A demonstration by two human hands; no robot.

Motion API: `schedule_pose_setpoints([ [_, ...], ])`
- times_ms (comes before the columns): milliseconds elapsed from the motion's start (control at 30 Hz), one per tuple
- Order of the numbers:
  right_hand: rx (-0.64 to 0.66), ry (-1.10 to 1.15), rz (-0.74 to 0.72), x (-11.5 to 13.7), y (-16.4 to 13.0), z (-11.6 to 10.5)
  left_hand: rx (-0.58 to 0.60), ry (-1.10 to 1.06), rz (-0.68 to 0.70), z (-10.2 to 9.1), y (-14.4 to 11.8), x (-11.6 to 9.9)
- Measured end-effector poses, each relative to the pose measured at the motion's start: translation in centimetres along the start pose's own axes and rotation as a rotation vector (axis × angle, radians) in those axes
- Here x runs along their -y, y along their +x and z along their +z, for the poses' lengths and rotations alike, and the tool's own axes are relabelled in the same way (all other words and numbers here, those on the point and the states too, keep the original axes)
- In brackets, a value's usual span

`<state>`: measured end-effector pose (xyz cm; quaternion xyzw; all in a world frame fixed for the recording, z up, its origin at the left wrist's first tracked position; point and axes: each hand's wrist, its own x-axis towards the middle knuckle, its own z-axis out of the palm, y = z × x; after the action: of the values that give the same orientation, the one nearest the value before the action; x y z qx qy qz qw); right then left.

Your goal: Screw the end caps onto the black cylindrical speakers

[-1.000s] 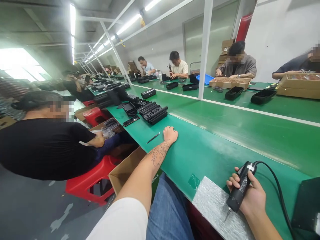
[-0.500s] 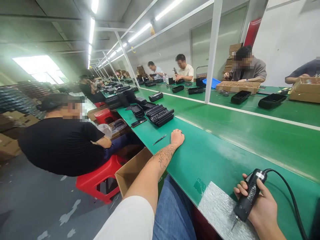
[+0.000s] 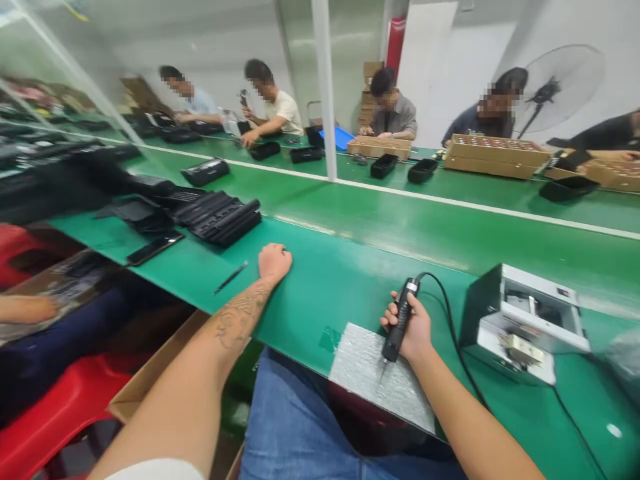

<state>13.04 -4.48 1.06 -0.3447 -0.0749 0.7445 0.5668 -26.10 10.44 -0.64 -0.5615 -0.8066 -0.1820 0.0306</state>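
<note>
My left hand [image 3: 275, 262] rests on the green tabletop with its fingers curled in. Whatever lies inside the curl, if anything, is hidden. A thin black pen-like tool [image 3: 230, 277] lies just to its left. My right hand [image 3: 419, 327] grips a black electric screwdriver [image 3: 399, 323], its cord leaving from the top end. The thin bit points down over a silvery, crinkled mat [image 3: 353, 353] at the table's near edge. To the right of that hand stands a screw feeder machine [image 3: 523, 327] with a pale top and dark sides.
Black plastic housings [image 3: 215, 217] are piled left of my left hand, beside a phone [image 3: 155, 248]. A green belt [image 3: 380, 217] runs beyond my table edge. Across it, several people work by cardboard trays [image 3: 495, 157]. A metal post [image 3: 324, 93] rises there. A cardboard box [image 3: 150, 380] stands below left.
My view has swung to the right, bringing the screw feeder machine and a large fan into sight. Both hands keep their places on the table, the screwdriver still in my right.
</note>
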Motion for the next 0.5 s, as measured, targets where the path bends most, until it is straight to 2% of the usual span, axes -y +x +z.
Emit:
schedule_pose_setpoints([
  [500,-0.007,0.013,0.02,0.1,0.3,-0.3,-0.028,-0.02,0.004,1.5,0.7,0.8],
])
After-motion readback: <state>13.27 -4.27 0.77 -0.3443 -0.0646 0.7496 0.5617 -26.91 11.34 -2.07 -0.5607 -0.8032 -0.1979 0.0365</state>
